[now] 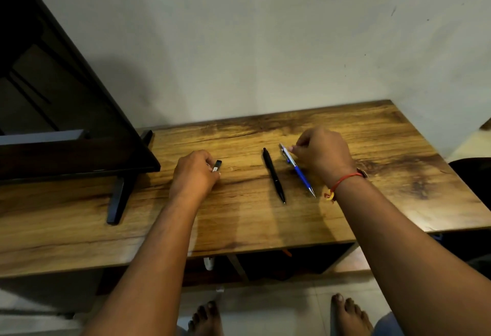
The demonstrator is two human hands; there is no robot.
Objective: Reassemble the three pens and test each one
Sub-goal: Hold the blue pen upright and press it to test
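Note:
A black pen (pixel 274 175) lies whole on the wooden table (pixel 372 149), tip toward me. To its right lies a blue and silver pen (pixel 299 171), also tip toward me. My right hand (pixel 322 153) pinches the silver upper end of that pen with fingertips and thumb. Left of the black pen, my left hand (pixel 195 172) rests on the table and holds a small black pen part (pixel 217 166) with a pale label; most of it is hidden in my fingers.
A dark monitor (pixel 61 112) on a black stand (pixel 121 192) fills the left of the table. The wall runs behind the table's far edge. Below the front edge are a shelf space, the tiled floor and my bare feet (pixel 348 314).

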